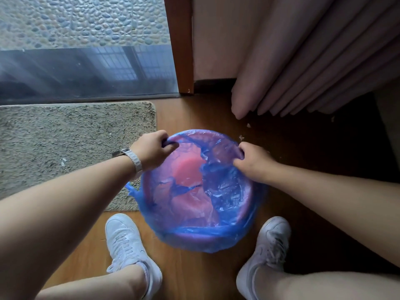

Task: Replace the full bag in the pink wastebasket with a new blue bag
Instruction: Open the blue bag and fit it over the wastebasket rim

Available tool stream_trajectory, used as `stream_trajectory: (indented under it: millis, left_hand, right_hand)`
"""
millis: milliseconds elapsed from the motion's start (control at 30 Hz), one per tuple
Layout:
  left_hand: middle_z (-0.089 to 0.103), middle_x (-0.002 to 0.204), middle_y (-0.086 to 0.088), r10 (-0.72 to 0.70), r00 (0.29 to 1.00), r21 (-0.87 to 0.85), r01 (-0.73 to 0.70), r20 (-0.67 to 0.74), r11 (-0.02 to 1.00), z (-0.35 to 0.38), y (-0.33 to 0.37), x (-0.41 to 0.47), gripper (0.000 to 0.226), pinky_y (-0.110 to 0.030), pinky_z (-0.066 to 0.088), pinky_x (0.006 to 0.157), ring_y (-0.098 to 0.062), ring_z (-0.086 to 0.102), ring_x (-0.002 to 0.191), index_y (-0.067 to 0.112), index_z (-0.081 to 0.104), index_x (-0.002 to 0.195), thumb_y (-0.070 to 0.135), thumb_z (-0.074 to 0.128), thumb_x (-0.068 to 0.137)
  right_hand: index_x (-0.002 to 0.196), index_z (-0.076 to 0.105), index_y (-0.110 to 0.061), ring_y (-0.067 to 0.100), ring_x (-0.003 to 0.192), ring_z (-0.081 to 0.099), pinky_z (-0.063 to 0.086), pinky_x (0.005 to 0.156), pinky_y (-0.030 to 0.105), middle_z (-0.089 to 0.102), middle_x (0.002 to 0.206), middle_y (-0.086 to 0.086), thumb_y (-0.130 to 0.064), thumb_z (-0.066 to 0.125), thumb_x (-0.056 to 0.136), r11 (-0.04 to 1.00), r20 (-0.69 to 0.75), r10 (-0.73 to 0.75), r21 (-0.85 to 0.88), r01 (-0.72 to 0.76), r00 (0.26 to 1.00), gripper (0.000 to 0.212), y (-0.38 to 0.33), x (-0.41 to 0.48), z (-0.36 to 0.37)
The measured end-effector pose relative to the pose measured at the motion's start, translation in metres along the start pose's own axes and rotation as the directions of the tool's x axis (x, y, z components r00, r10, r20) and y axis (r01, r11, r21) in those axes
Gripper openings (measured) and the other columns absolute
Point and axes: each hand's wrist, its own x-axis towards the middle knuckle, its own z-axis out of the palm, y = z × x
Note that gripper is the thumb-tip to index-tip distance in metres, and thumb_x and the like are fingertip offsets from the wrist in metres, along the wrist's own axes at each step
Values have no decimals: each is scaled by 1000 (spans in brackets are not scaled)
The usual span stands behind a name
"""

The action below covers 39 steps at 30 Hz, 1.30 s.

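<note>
Hands (153,151) (252,163) pinch blue bag (225,187) (lining pink wastebasket (187,169)).

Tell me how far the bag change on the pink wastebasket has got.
Done: the pink wastebasket holds no full bag, and the blue bag is folded over its near rim. In hand: the left hand and right hand grip the bag's edge at the far rim. Left: probably pressing the crumpled liner down, since the pink bottom shows bare.
</note>
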Motion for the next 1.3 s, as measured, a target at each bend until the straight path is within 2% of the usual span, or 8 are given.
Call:
stream_trajectory:
  millis: [100, 400, 567, 667, 800, 900, 1033, 1300]
  left_hand:
    - [50, 59, 1, -32, 999, -24, 32, 11, 999, 4, -1, 5, 43, -31, 29, 57, -29, 49, 64, 15, 45, 63, 49, 58, 87]
    - [49, 59, -2, -128, 989, -187, 113, -71, 976, 5, 4, 24, 37, -32, 32, 55, -26, 46, 61, 14, 46, 67, 43, 62, 83]
    - [55, 107, -12, 15, 990, -94, -29, -142, 995, -8, 1, 14, 39, -33, 43, 84, -29, 54, 96, 14, 55, 113, 35, 65, 81]
    - [55, 117, -15, 422, 898, 271, -379, -125, 885, -11, 6, -6, 50, -44, 46, 88, -36, 53, 104, 14, 54, 118, 45, 51, 78]
    - [58, 121, -5, 573, 767, 303, -641, 288, 705, 12, 25, -26, 48, -42, 49, 83, -31, 58, 104, 21, 55, 117, 53, 48, 82]
    - [45, 142, -3, 369, 765, 391, -605, 528, 694, 34, 29, -30, 63, -42, 39, 101, -27, 46, 126, 27, 41, 135, 64, 46, 84]
    - [44, 141, -2, 130, 754, 497, -542, 644, 678, 53, 21, -15, 79, -50, 33, 106, -27, 41, 129, 32, 35, 139, 78, 36, 75]
    - [54, 131, -2, -62, 711, 591, -530, 701, 609, 73, 17, 4, 81, -50, 31, 105, -27, 48, 123, 34, 46, 131, 83, 29, 68]
  right_hand:
    - [71, 44, -15, 23, 63, 46, 27, 54, 32, 51, 69, -1, -27, 59, 86, 1000, -18, 18, -14, -18, 1000, 24, 0, 4, 2]
    - [61, 43, -16, 19, 62, 46, 32, 52, 31, 50, 62, 3, -19, 64, 82, 969, -144, 9, 245, 27, 990, 30, 2, 43, 0]
    - [92, 52, -12, 23, 81, 55, 40, 69, 30, 57, 89, 7, -24, 70, 80, 952, -230, 39, 305, 34, 973, 25, 7, 39, -13]
    - [106, 55, -10, 32, 95, 56, 46, 82, 39, 55, 107, 15, -39, 58, 78, 898, -337, -436, -227, 377, 835, 40, 3, 18, -24]
    - [118, 59, -16, 34, 119, 52, 40, 100, 45, 56, 129, 15, -44, 54, 78, 439, 77, -813, -571, 694, 578, 49, -21, -13, -3]
    - [134, 48, -19, 33, 139, 30, 21, 113, 49, 37, 148, 14, -46, 51, 87, 351, 431, -589, -625, 697, 683, 54, -35, -13, 18]
    - [141, 39, -20, 31, 141, 22, 19, 112, 48, 30, 152, 12, -46, 47, 90, 369, 457, -320, -747, 553, 830, 58, -31, 9, 26]
    - [142, 40, -23, 36, 141, 19, 6, 115, 53, 33, 152, 12, -47, 43, 90, 262, 490, -154, -817, 513, 858, 58, -20, 40, 43]
